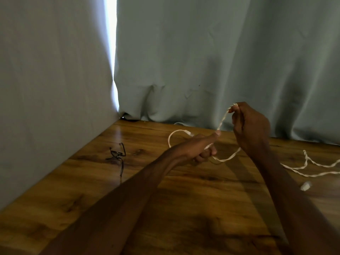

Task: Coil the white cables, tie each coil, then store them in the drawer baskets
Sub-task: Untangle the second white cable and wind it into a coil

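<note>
The job was at an early stage: no finished coil, no tied bundle and no drawer or basket showed anywhere. The white cable (223,118) was held above the tabletop (165,199) between both hands. The left hand (200,146) had its fingers (206,153) curled round the cable with the thumb stretched along it. One end arced out in a single loop toward 10 o'clock of that hand. The right hand (252,127), at about 1 o'clock from the left, pinched a raised bend of the twisted cable at its fingertips (236,107). From below the hands the loose length (312,166) trailed flat across the wood toward 3 o'clock, with a small white plug (305,186) lying near it. Most of the cable therefore looked still to be wound. A tangle of black ties (117,155) lay untouched at 9 o'clock, well apart from the hands, seemingly for the tying step. Tying and storing remained.
</note>
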The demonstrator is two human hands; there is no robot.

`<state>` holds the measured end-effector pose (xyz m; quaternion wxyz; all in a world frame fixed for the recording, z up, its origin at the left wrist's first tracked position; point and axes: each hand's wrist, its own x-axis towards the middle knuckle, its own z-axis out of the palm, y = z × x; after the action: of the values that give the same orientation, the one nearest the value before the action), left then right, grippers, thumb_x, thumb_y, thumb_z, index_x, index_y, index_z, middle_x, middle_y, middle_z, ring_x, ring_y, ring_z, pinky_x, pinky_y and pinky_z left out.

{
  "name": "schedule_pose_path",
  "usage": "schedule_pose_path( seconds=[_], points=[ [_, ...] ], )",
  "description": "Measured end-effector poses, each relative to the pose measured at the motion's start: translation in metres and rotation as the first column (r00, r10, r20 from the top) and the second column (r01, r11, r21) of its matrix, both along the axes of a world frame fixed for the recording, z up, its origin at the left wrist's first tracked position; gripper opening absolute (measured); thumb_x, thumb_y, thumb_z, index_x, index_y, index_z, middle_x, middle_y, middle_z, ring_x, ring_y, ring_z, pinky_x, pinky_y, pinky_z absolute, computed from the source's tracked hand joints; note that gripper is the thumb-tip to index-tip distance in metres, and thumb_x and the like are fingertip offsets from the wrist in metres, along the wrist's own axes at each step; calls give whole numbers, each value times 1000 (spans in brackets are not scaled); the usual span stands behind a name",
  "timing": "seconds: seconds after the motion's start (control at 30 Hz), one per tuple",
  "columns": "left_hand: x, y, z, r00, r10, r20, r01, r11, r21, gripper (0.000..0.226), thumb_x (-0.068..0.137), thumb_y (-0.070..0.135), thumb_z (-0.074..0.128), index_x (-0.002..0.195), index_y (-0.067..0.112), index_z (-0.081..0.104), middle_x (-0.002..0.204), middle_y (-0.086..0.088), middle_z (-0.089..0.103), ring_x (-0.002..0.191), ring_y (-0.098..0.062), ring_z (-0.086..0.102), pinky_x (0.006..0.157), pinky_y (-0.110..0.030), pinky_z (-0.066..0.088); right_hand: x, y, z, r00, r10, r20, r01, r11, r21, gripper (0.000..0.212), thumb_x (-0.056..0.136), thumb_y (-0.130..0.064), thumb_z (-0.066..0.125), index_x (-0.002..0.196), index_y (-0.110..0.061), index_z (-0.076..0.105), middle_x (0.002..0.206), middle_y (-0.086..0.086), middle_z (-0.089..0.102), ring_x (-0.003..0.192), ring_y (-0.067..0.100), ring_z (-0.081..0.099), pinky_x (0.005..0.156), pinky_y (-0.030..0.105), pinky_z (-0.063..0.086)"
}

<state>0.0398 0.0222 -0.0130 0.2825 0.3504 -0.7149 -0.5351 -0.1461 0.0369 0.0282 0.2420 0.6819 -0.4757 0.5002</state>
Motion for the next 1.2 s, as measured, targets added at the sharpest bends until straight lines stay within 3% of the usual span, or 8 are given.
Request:
schedule_pose_path(
  seconds=[0.2,0.33,0.43,0.6,0.87,0.97,1.07,1.2],
  points=[
    [-13,19,17,912,-399,-93,409,887,214,67,104,65,22,71,14,49,44,12,27,35,-4,20,40,-22,14,-19,-7,0,998,-63,-12,63,996,62,24,105,-27,46,108,-18,69,79,5,70,67,29,65,60,34,46],
    [-13,23,26,835,-481,-268,538,815,215,62,105,59,26,72,13,51,43,14,27,33,-1,22,37,-21,18,-23,-12,-6,998,46,-42,-28,936,350,28,99,-34,50,102,-21,75,87,6,76,81,28,70,68,34,48],
    [-10,19,31,825,-397,-403,506,836,213,54,104,55,31,75,15,51,43,16,29,32,0,25,40,-24,14,-19,-15,-13,989,102,-106,-30,844,535,17,99,-20,61,89,-20,75,86,8,77,77,26,70,66,33,48],
    [0,11,31,881,-252,-399,368,897,246,50,109,47,24,78,15,48,42,16,27,32,0,22,41,-22,15,-32,-17,-10,999,-18,-41,38,832,554,32,102,-22,58,76,-39,64,63,-11,64,63,13,63,59,25,41],
    [3,-5,32,754,-28,-657,217,954,208,34,101,6,32,117,3,62,61,12,41,41,-2,31,44,-18,26,0,-17,-18,973,143,-181,61,598,799,37,102,-26,60,71,-45,65,59,-22,61,66,3,62,71,28,50],
    [7,-18,30,696,93,-712,132,958,254,29,103,9,36,117,1,60,70,7,49,45,-2,37,43,-16,29,13,-12,-13,957,193,-217,91,510,855,28,102,-29,60,77,-40,69,70,-10,70,65,7,66,69,31,55],
    [9,-24,27,631,196,-751,92,942,323,31,104,8,40,102,6,70,79,0,63,49,-3,50,42,-14,33,30,2,-8,931,254,-263,141,413,899,21,101,-9,57,104,-21,74,85,-1,67,52,1,60,48,16,47],
    [11,-27,23,533,296,-792,20,932,362,23,100,-2,45,113,-8,64,104,-12,71,69,-9,69,49,-14,48,46,15,1,871,358,-337,175,415,893,26,98,2,54,117,-7,69,74,-7,61,50,1,57,49,13,45]
  ],
)
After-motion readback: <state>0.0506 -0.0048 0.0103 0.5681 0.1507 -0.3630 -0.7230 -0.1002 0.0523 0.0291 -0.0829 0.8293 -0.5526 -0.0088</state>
